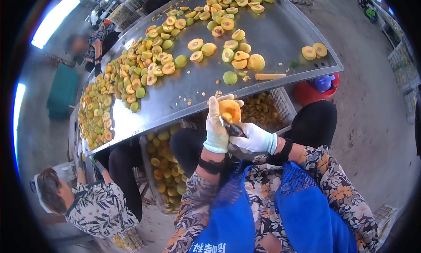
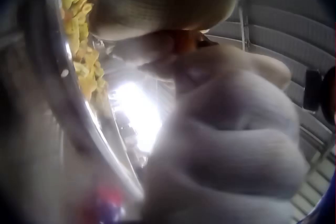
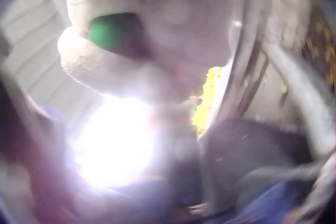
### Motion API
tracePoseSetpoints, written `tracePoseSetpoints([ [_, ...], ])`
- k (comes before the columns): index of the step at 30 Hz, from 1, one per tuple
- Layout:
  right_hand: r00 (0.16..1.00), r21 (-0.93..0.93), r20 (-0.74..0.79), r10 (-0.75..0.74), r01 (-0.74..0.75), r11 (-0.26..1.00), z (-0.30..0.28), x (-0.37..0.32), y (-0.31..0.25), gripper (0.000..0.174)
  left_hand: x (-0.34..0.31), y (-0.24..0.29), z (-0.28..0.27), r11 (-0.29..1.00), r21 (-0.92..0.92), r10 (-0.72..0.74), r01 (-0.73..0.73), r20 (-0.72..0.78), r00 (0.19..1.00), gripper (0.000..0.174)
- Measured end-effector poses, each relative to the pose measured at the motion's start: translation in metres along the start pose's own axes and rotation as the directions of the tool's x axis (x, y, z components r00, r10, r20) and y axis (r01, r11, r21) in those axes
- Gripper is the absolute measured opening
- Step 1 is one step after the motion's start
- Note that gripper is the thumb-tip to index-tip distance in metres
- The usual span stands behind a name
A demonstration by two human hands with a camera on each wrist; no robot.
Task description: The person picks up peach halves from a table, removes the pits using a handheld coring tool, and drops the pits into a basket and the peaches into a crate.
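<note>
In the head view the gloved left hand (image 1: 217, 129) holds an orange-yellow fruit (image 1: 230, 111) just off the metal table's near edge. The gloved right hand (image 1: 256, 139) grips a tool with a black and red handle (image 1: 237, 130), its metal end against the fruit. The left wrist view shows white gloved fingers close up, with a bit of orange between them. In the right wrist view the curled right hand (image 3: 152, 40) surrounds a green handle end (image 3: 107, 32). The fruit is hidden there.
Halved fruits (image 1: 144, 56) cover much of the metal table (image 1: 280, 29); a wooden stick (image 1: 269, 76) lies near its edge. Below stand a crate of fruit (image 1: 166, 174), a crate of pieces (image 1: 263, 113) and a red basin (image 1: 307, 95). Another person (image 1: 96, 200) sits at the lower left.
</note>
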State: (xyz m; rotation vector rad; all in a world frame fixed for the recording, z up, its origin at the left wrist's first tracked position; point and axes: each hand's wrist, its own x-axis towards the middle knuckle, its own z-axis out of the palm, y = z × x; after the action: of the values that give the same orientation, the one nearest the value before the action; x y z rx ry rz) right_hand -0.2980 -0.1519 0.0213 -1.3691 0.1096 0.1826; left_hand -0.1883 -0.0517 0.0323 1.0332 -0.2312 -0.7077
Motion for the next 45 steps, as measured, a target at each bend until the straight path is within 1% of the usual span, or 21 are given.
tracePoseSetpoints([
  [1,1.0,-0.006,0.008,0.008,-0.008,1.0,-0.002,0.004,0.009,0.026,-0.002,-0.004,-0.003,0.987,-0.127,-0.096,0.094,-0.011,0.995,0.059],
  [3,0.939,-0.563,0.031,-0.344,0.3,0.77,-0.005,0.008,0.018,0.033,0.0,-0.006,-0.014,0.957,-0.226,-0.191,0.184,-0.01,0.982,0.059],
  [5,0.954,-0.582,0.011,-0.301,0.251,0.773,-0.003,0.002,0.024,0.034,0.001,-0.003,-0.019,0.893,-0.375,-0.263,0.25,0.018,0.965,0.058],
  [8,0.957,-0.722,-0.137,-0.257,0.081,0.687,-0.013,-0.001,0.05,0.031,-0.008,0.015,-0.036,0.981,-0.19,-0.061,0.028,-0.17,0.984,0.058],
  [10,0.957,-0.816,-0.27,0.106,-0.286,0.502,-0.041,0.007,0.087,0.034,-0.026,0.043,-0.065,0.991,-0.016,0.123,-0.134,-0.303,0.945,0.056],
  [11,0.872,-0.629,-0.269,0.409,-0.481,0.611,-0.049,0.002,0.07,0.032,-0.043,0.06,-0.082,0.974,0.1,0.225,-0.202,-0.366,0.903,0.055],
  [12,0.826,-0.444,-0.342,0.448,-0.562,0.698,-0.054,0.0,0.08,0.028,-0.062,0.074,-0.097,0.904,0.345,0.385,-0.251,-0.406,0.829,0.053],
  [13,0.864,-0.404,-0.385,0.323,-0.473,0.783,-0.065,-0.001,0.096,0.025,-0.084,0.085,-0.112,0.78,0.575,0.533,-0.248,-0.402,0.745,0.05],
  [15,0.83,-0.143,-0.385,0.402,-0.485,0.863,-0.064,-0.001,0.072,0.024,-0.132,0.086,-0.169,0.616,0.784,0.629,-0.075,-0.432,0.647,0.044],
  [17,0.801,-0.107,-0.4,0.445,-0.523,0.845,-0.065,0.002,0.063,0.028,-0.173,0.076,-0.197,0.776,0.622,0.472,0.105,-0.682,0.559,0.032],
  [21,0.798,-0.096,-0.373,0.473,-0.54,0.836,-0.058,0.004,0.065,0.03,-0.248,-0.027,-0.301,0.59,0.672,0.572,0.449,-0.739,0.355,0.038],
  [22,0.805,-0.106,-0.361,0.47,-0.536,0.837,-0.056,0.005,0.066,0.031,-0.256,-0.04,-0.299,0.684,0.581,0.47,0.442,-0.814,0.343,0.037],
  [23,0.803,-0.109,-0.363,0.474,-0.541,0.834,-0.056,0.006,0.067,0.031,-0.259,-0.054,-0.294,0.766,0.476,0.355,0.432,-0.873,0.334,0.036],
  [28,0.811,-0.106,-0.342,0.475,-0.536,0.837,-0.054,0.006,0.07,0.03,-0.253,-0.088,-0.286,0.305,0.587,0.474,0.75,-0.777,0.415,0.037],
  [32,0.794,-0.134,-0.384,0.471,-0.553,0.823,-0.055,0.006,0.069,0.03,-0.246,-0.064,-0.301,0.336,0.526,0.484,0.781,-0.808,0.336,0.039],
  [35,0.776,-0.078,-0.397,0.491,-0.561,0.824,-0.057,0.007,0.073,0.029,-0.236,-0.049,-0.317,0.151,0.451,0.494,0.88,-0.805,0.328,0.06],
  [38,0.779,-0.074,-0.401,0.482,-0.552,0.83,-0.052,0.007,0.069,0.023,-0.246,-0.066,-0.361,-0.215,0.584,0.247,0.782,-0.742,0.623,0.072],
  [40,0.784,-0.029,-0.349,0.513,-0.557,0.83,-0.054,0.008,0.069,0.022,-0.226,-0.042,-0.391,-0.26,0.546,-0.081,0.797,-0.834,0.545,0.066],
  [42,0.777,0.087,-0.307,0.55,-0.552,0.829,-0.064,0.005,0.085,0.024,-0.208,-0.014,-0.406,0.051,0.626,0.024,0.778,-0.779,0.626,0.044],
  [43,0.783,0.135,-0.287,0.552,-0.538,0.832,-0.066,0.005,0.087,0.026,-0.202,-0.019,-0.461,-0.06,0.781,0.345,0.622,-0.569,0.747,0.037],
  [45,0.82,-0.12,-0.348,0.455,-0.52,0.846,-0.059,0.002,0.069,0.027,-0.14,0.022,-0.45,0.252,0.86,0.661,0.444,-0.489,0.57,0.032],
])
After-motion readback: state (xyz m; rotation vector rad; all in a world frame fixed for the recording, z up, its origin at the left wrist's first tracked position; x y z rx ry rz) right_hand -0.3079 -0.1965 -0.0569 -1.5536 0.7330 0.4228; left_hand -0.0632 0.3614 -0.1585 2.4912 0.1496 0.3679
